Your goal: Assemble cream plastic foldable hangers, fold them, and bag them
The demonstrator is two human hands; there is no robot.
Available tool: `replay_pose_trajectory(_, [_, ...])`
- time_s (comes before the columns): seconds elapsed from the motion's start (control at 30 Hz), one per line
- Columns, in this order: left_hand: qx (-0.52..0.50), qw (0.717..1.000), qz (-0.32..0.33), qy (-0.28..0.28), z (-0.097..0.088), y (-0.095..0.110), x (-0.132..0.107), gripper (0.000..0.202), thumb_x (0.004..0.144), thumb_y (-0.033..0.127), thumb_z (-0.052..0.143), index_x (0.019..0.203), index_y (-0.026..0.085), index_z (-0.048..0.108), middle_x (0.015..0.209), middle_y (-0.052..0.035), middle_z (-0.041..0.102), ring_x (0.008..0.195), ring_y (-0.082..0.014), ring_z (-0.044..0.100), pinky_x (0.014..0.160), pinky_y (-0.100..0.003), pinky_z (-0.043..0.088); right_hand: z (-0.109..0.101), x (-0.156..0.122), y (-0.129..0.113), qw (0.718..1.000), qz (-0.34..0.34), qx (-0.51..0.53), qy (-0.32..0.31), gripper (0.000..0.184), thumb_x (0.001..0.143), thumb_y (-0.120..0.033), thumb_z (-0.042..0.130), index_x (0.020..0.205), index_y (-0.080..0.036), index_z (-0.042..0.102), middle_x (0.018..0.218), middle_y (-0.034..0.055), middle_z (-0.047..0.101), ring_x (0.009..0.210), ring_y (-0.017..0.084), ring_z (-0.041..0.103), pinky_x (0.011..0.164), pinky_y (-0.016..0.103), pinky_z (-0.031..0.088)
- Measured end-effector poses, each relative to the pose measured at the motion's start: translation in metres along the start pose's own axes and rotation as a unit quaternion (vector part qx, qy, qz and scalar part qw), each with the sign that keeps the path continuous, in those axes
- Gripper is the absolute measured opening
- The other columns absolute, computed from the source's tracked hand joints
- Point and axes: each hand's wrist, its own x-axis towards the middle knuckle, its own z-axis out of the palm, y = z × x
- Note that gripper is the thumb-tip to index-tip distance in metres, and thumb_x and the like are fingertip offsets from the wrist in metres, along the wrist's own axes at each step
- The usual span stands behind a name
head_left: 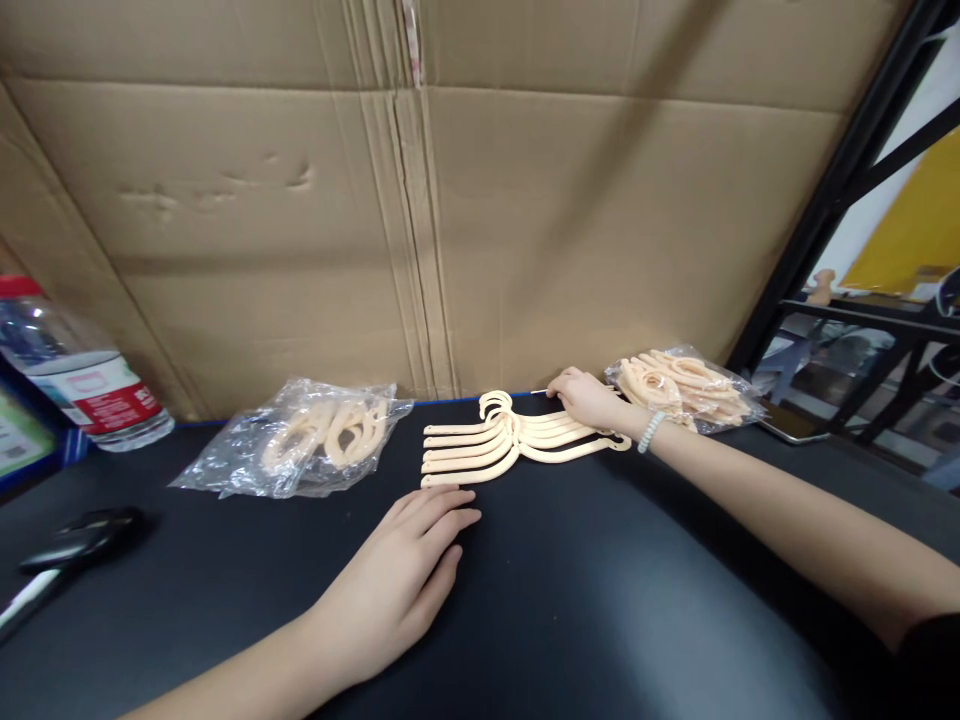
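Note:
Several cream plastic clothes hangers lie overlapped in a row on the black tabletop, their hooks bunched at the back. My left hand rests palm down just in front of their left arms, its fingers stretched out and holding nothing. The fingertips are close to the nearest hanger; whether they touch it is unclear. Over the rear right arms of the hangers, my right hand has its fingers bent and close together. A thin pale tip shows beside those fingers, but what they grip is hidden. A beaded bracelet circles my right wrist.
Clear bags of cream hangers lie on both sides, one bag left and another bag right. A water bottle and a black-headed object are at the left. Cardboard walls the back; a black metal frame stands right.

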Motion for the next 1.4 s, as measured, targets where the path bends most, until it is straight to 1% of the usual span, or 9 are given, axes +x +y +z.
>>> replay_pose_trajectory(0.23, [-0.017, 1.000, 0.010, 0.011, -0.001, 0.001, -0.001, 0.033, 0.091, 0.014, 0.044, 0.119, 0.023, 0.060, 0.130, -0.0091, 0.061, 0.123, -0.0277, 0.053, 0.105, -0.047, 0.046, -0.027, 0.001, -0.002, 0.992, 0.026, 0.109, 0.057, 0.032, 0.085, -0.011, 0.048, 0.103, -0.017, 0.073, 0.108, 0.0106, 0.071, 0.108, 0.026, 0.061, 0.098, 0.047, 0.048])
replay_pose_trajectory(0.43, [-0.046, 0.999, 0.018, 0.016, -0.004, 0.005, 0.000, 0.034, 0.090, 0.013, 0.046, 0.119, 0.023, 0.059, 0.126, -0.0091, 0.062, 0.121, -0.0264, 0.054, 0.104, -0.044, 0.046, -0.056, -0.033, -0.049, 0.965, 0.047, 0.257, 0.036, 0.036, 0.092, -0.024, 0.048, 0.122, -0.016, 0.064, 0.109, 0.0110, 0.072, 0.090, 0.019, 0.069, 0.080, 0.034, 0.057])
replay_pose_trajectory(0.6, [-0.146, 0.988, -0.031, 0.047, -0.005, 0.007, 0.004, 0.029, 0.091, 0.020, 0.048, 0.118, 0.022, 0.059, 0.118, -0.0089, 0.066, 0.109, -0.0241, 0.062, 0.095, -0.040, 0.052, -0.056, -0.070, -0.102, 0.836, 0.061, 0.544, -0.047, 0.033, 0.082, -0.026, 0.067, 0.114, -0.017, 0.069, 0.107, 0.0088, 0.072, 0.097, 0.020, 0.067, 0.093, 0.038, 0.052])
replay_pose_trajectory(0.73, [-0.345, 0.923, -0.169, 0.028, -0.004, 0.018, 0.010, 0.035, 0.086, 0.031, 0.059, 0.118, 0.018, 0.059, 0.105, -0.0087, 0.071, 0.074, -0.0177, 0.066, 0.069, -0.033, 0.057, -0.050, -0.087, -0.131, 0.791, 0.011, 0.604, -0.101, 0.034, 0.084, -0.027, 0.068, 0.118, -0.021, 0.068, 0.110, 0.0069, 0.071, 0.104, 0.020, 0.065, 0.100, 0.041, 0.048])
replay_pose_trajectory(0.9, [-0.479, 0.850, -0.219, -0.014, -0.006, 0.029, 0.013, 0.023, 0.081, 0.034, 0.067, 0.095, 0.016, 0.065, 0.079, -0.0038, 0.071, 0.061, -0.0140, 0.060, 0.060, -0.027, 0.052, -0.052, -0.093, -0.146, 0.773, -0.051, 0.616, -0.146, 0.043, 0.090, -0.031, 0.063, 0.131, -0.022, 0.057, 0.120, 0.0082, 0.066, 0.116, 0.021, 0.059, 0.102, 0.041, 0.047])
replay_pose_trajectory(1.0, [-0.505, 0.829, -0.241, 0.010, -0.007, 0.028, 0.013, 0.024, 0.081, 0.038, 0.068, 0.087, 0.015, 0.063, 0.076, -0.0032, 0.069, 0.058, -0.0127, 0.058, 0.059, -0.027, 0.050, -0.051, -0.094, -0.137, 0.813, -0.061, 0.568, -0.117, 0.045, 0.092, -0.031, 0.057, 0.136, -0.024, 0.050, 0.132, 0.0102, 0.058, 0.120, 0.021, 0.057, 0.097, 0.039, 0.051])
replay_pose_trajectory(1.17, [-0.515, 0.827, -0.223, 0.045, -0.004, 0.022, 0.013, 0.026, 0.087, 0.041, 0.065, 0.082, 0.016, 0.060, 0.081, -0.0037, 0.069, 0.063, -0.0125, 0.060, 0.061, -0.026, 0.049, -0.039, -0.090, -0.093, 0.975, -0.099, 0.194, 0.037, 0.040, 0.092, -0.024, 0.051, 0.132, -0.021, 0.051, 0.133, 0.0124, 0.057, 0.123, 0.028, 0.052, 0.104, 0.051, 0.042])
replay_pose_trajectory(1.27, [-0.532, 0.815, -0.224, 0.059, -0.003, 0.021, 0.011, 0.028, 0.095, 0.045, 0.052, 0.087, 0.018, 0.051, 0.086, -0.0057, 0.073, 0.066, -0.0139, 0.063, 0.062, -0.027, 0.050, -0.029, -0.086, -0.072, 0.992, -0.099, 0.067, 0.038, 0.025, 0.092, -0.023, 0.050, 0.114, -0.017, 0.062, 0.110, 0.0144, 0.066, 0.107, 0.029, 0.057, 0.094, 0.049, 0.047])
replay_pose_trajectory(1.4, [-0.542, 0.799, -0.249, 0.075, -0.001, 0.019, 0.009, 0.030, 0.099, 0.047, 0.043, 0.084, 0.021, 0.042, 0.072, -0.0023, 0.072, 0.056, -0.0117, 0.058, 0.055, -0.024, 0.046, -0.021, -0.083, -0.068, 0.994, -0.096, 0.052, 0.010, 0.014, 0.093, -0.026, 0.051, 0.096, -0.019, 0.063, 0.093, 0.0101, 0.066, 0.093, 0.026, 0.058, 0.083, 0.043, 0.048])
